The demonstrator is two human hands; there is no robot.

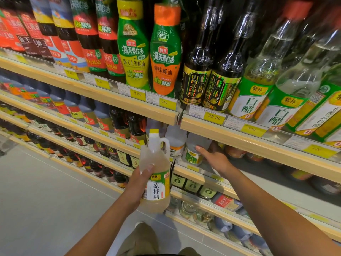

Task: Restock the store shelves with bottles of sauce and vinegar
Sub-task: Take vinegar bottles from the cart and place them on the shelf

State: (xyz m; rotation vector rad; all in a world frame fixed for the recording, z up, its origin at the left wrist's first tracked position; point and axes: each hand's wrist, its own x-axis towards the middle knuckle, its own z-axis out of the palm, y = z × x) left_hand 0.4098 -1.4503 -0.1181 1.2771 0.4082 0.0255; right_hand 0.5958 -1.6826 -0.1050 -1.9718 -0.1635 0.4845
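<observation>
My left hand [137,183] grips a pale yellow vinegar jug [156,174] with a yellow cap, a handle and a green-and-white label, upright in front of the second shelf [191,169]. My right hand [215,157] reaches into that shelf with its fingers extended, touching a white vinegar bottle [193,151] with a green label. Two similar pale jugs [175,139] stand just left of it.
The top shelf [239,133] holds oyster sauce bottles [132,47], dark vinegar bottles [199,71] and clear white vinegar bottles [258,84]. Lower shelves carry rows of dark sauce bottles [103,169]. Grey floor [46,200] lies to the left.
</observation>
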